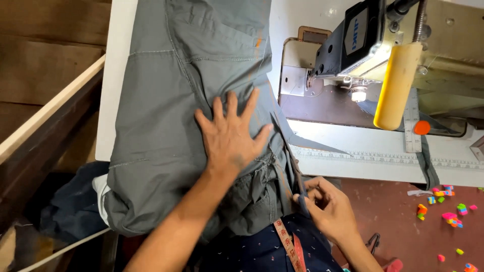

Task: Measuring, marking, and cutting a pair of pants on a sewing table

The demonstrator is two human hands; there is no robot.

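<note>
A white bench [120,75] fills the upper half of the view, and most of its left part is covered by a grey garment [171,116] of heavy cloth with stitched seams and a pocket outline. The garment runs from the far edge of the bench down over the near edge, where it bunches in folds against the person's lap. To the right stands a sewing machine [363,40] with a dark head and a pale body; a yellow cylindrical handle [397,85] hangs in front of it, just above an orange round tab [422,127]. A printed ruler strip [383,157] lies along the bench's near edge below the machine.

The left hand [233,133] lies flat on the garment near its right edge — fingers spread wide, palm down, pressing the cloth to the bench. The right hand [327,206] sits lower, off the bench edge, its fingers pinched narrow on the garment's edge — a thin dark strip of cloth rises from that grip toward the left hand.

A measuring tape [288,244], orange with markings, hangs down over the person's dark patterned clothing. On the red floor [393,201] at the right lie small bright scraps [446,214] in pink, green and orange.
</note>
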